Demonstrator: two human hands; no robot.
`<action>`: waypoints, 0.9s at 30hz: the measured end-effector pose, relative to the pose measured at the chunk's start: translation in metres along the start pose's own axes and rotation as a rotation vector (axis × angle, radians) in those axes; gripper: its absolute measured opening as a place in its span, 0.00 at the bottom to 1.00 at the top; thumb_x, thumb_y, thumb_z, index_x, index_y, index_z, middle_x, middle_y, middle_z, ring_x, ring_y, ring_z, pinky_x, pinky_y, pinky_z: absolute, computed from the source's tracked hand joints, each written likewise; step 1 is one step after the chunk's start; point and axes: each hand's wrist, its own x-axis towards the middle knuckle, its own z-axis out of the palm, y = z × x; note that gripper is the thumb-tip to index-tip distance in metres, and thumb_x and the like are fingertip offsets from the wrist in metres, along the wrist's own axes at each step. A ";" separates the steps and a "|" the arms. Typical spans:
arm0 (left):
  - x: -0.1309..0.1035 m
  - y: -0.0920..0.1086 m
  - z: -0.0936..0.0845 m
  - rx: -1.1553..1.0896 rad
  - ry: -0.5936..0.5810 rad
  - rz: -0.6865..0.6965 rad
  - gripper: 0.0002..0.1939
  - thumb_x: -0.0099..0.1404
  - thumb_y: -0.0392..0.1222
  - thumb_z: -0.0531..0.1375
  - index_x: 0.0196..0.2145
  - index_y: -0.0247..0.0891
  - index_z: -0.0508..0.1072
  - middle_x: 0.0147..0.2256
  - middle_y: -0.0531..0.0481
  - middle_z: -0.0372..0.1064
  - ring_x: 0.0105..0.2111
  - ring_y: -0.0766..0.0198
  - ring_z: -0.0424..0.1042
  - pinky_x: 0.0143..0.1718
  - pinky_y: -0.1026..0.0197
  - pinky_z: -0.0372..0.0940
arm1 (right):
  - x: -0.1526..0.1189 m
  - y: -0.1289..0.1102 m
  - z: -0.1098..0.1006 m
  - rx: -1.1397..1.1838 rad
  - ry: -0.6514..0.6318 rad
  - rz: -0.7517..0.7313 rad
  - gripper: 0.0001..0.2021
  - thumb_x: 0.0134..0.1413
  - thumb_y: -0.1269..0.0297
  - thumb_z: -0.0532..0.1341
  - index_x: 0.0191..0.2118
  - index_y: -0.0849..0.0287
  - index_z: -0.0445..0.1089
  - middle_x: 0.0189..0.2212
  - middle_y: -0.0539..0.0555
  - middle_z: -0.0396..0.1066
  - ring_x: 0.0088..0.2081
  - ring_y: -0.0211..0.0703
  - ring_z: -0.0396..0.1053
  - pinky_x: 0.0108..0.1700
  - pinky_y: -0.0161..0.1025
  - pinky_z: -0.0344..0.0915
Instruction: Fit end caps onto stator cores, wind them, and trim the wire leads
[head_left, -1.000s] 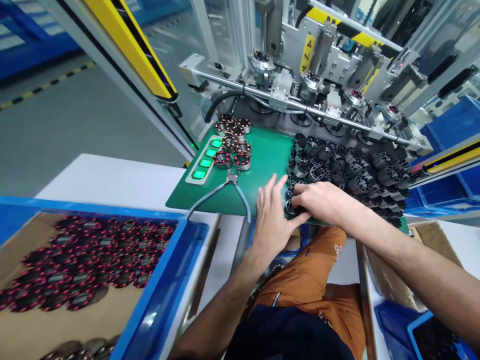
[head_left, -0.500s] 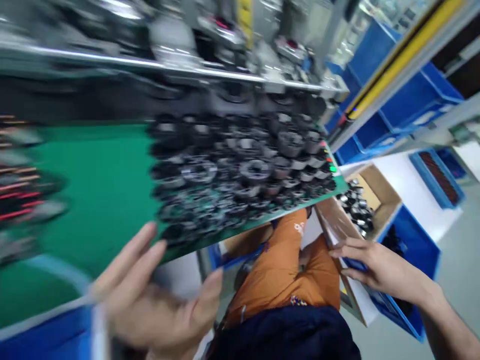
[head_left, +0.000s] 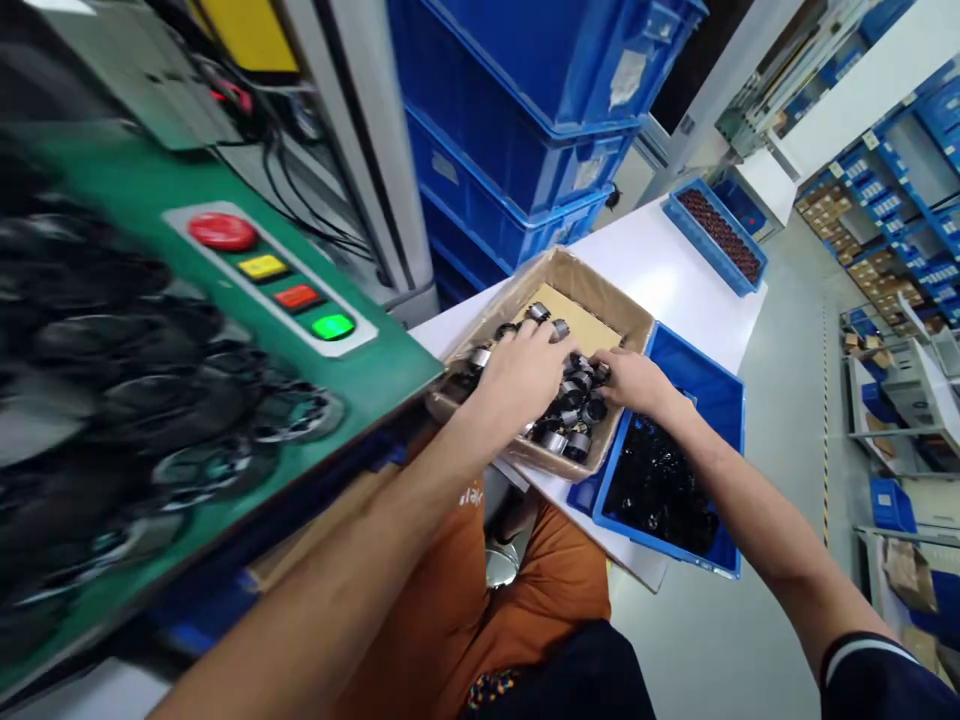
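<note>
Both hands reach into an open, lined cardboard box [head_left: 634, 318] holding many short black-and-silver cylindrical parts [head_left: 570, 395]. My left hand [head_left: 527, 370] is over the left side of the pile, its fingers bent around parts; the fingertips are partly hidden among them. At the box's right side, my right hand [head_left: 631, 382] has its fingers curled and pressed together on a cylindrical part, mostly covered by the fingers. A sheet of tan cardboard [head_left: 577, 315] lies in the box behind the pile.
A blue bin [head_left: 731, 440] of black parts adjoins the box. Left is a green-topped bench [head_left: 397, 365] with black ring-shaped parts [head_left: 112, 350] and a button panel [head_left: 277, 285]. Blue crates [head_left: 517, 130] are stacked behind. A blue tray [head_left: 716, 235] of dark red-brown parts sits on the white table [head_left: 637, 245].
The view has swung right, from the bench to the box. My left hand has come from over the bench, where it was open, into the box. My right hand has moved from the box's edge onto the parts.
</note>
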 end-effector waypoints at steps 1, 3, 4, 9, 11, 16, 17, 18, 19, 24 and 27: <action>0.021 -0.002 0.008 0.030 -0.065 0.020 0.23 0.79 0.33 0.56 0.62 0.41 0.85 0.61 0.33 0.80 0.64 0.40 0.76 0.64 0.40 0.75 | 0.007 0.000 0.002 -0.020 -0.015 -0.003 0.23 0.78 0.54 0.72 0.70 0.58 0.75 0.65 0.61 0.79 0.62 0.56 0.81 0.65 0.60 0.82; 0.050 -0.007 0.021 0.045 -0.146 0.064 0.23 0.75 0.30 0.57 0.57 0.40 0.88 0.59 0.32 0.82 0.64 0.41 0.77 0.65 0.42 0.74 | 0.018 0.002 0.004 -0.048 -0.045 -0.018 0.23 0.78 0.54 0.71 0.70 0.57 0.75 0.65 0.61 0.78 0.62 0.56 0.80 0.65 0.60 0.82; 0.059 -0.010 0.025 0.055 -0.183 0.079 0.22 0.74 0.30 0.57 0.55 0.40 0.89 0.57 0.33 0.83 0.63 0.41 0.78 0.66 0.43 0.73 | 0.023 0.004 0.005 -0.056 -0.060 -0.026 0.23 0.78 0.54 0.71 0.70 0.57 0.76 0.65 0.61 0.78 0.62 0.56 0.80 0.65 0.60 0.82; 0.073 -0.019 0.025 0.140 -0.317 0.131 0.19 0.73 0.33 0.61 0.54 0.44 0.89 0.54 0.36 0.84 0.59 0.40 0.80 0.62 0.43 0.74 | 0.050 0.014 0.008 -0.074 -0.127 -0.027 0.22 0.76 0.55 0.72 0.67 0.59 0.76 0.60 0.60 0.81 0.59 0.55 0.82 0.63 0.58 0.81; 0.071 -0.019 0.020 0.166 -0.342 0.145 0.15 0.73 0.33 0.63 0.50 0.44 0.88 0.51 0.38 0.84 0.58 0.40 0.80 0.59 0.45 0.74 | 0.058 0.017 0.006 -0.072 -0.145 -0.040 0.21 0.71 0.59 0.75 0.64 0.59 0.79 0.57 0.61 0.83 0.58 0.56 0.82 0.61 0.55 0.80; 0.080 -0.020 0.012 0.126 -0.269 0.133 0.06 0.74 0.40 0.70 0.46 0.46 0.88 0.48 0.43 0.84 0.51 0.44 0.80 0.58 0.45 0.75 | 0.068 0.039 -0.006 -0.051 -0.092 -0.037 0.16 0.63 0.62 0.77 0.53 0.59 0.83 0.51 0.62 0.86 0.56 0.60 0.82 0.57 0.49 0.77; 0.087 -0.020 0.015 0.114 -0.200 0.121 0.06 0.75 0.42 0.69 0.48 0.46 0.88 0.49 0.43 0.84 0.53 0.44 0.80 0.61 0.44 0.74 | 0.071 0.043 -0.008 -0.050 -0.056 -0.020 0.14 0.65 0.62 0.75 0.53 0.60 0.83 0.52 0.63 0.85 0.56 0.61 0.82 0.59 0.50 0.76; 0.096 -0.020 0.019 0.108 -0.130 0.109 0.08 0.76 0.43 0.68 0.49 0.45 0.88 0.50 0.42 0.83 0.55 0.43 0.79 0.63 0.42 0.73 | 0.074 0.047 -0.010 -0.051 -0.021 -0.001 0.13 0.68 0.62 0.72 0.54 0.61 0.83 0.53 0.64 0.85 0.57 0.62 0.81 0.62 0.51 0.75; 0.106 -0.020 0.024 0.109 -0.078 0.095 0.09 0.78 0.44 0.67 0.49 0.43 0.88 0.51 0.41 0.83 0.58 0.42 0.78 0.67 0.40 0.71 | 0.077 0.050 -0.011 -0.054 0.008 0.019 0.12 0.70 0.64 0.70 0.54 0.62 0.82 0.55 0.65 0.85 0.59 0.63 0.80 0.63 0.53 0.75; 0.144 -0.028 0.057 0.087 -0.228 -0.054 0.14 0.77 0.46 0.65 0.50 0.37 0.88 0.51 0.36 0.83 0.63 0.36 0.78 0.69 0.36 0.69 | 0.086 0.046 -0.011 -0.054 0.059 0.093 0.14 0.69 0.73 0.65 0.56 0.66 0.82 0.60 0.72 0.82 0.61 0.66 0.80 0.63 0.53 0.76; 0.144 -0.042 0.065 0.038 -0.272 -0.056 0.16 0.73 0.42 0.67 0.55 0.41 0.86 0.50 0.38 0.85 0.56 0.40 0.82 0.61 0.43 0.74 | 0.082 0.036 -0.007 -0.022 0.104 0.033 0.18 0.73 0.71 0.63 0.63 0.65 0.80 0.64 0.70 0.80 0.63 0.64 0.78 0.64 0.52 0.75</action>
